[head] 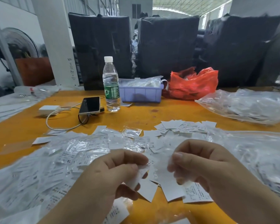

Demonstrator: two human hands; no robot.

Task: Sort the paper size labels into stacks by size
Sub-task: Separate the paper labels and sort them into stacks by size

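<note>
Several white paper size labels (pixel 66 160) lie scattered over the orange table (pixel 136 115), many inside small clear plastic bags; XL and S show on some. A loose heap of labels (pixel 183 126) sits further back, right of centre. My left hand (pixel 110 173) pinches a small white label (pixel 136 180) between thumb and fingers. My right hand (pixel 202 165) pinches a thin clear plastic bag (pixel 162 168) that stretches between the two hands. Below the hands lie more white labels (pixel 173 189), one with printed text (pixel 196 193).
A water bottle (pixel 111 84), a phone (pixel 89 105) and a white charger (pixel 48 109) with its cable stand at the back left. A purple bin (pixel 141 93) and a red plastic bag (pixel 192 84) sit behind. Large clear bags (pixel 246 105) of labels fill the right side.
</note>
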